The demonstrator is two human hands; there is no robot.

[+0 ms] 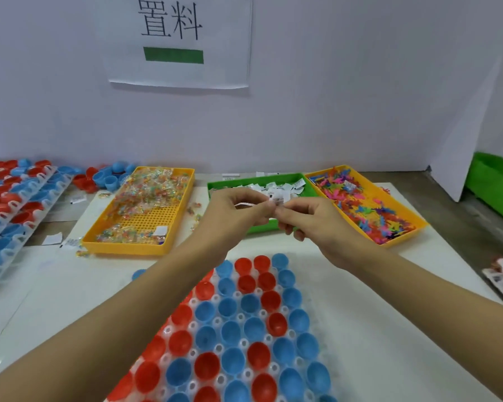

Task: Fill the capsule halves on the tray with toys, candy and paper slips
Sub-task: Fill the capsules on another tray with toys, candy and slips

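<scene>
left hand [233,208] + right hand [308,219]: both pinching paper slips [276,198] | over green tray [262,226] | capsule halves [244,329] sit below

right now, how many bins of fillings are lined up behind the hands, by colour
yellow: 2, the yellow bin of candy and the yellow bin of toys
green: 1, the green bin of paper slips
total: 3
</scene>
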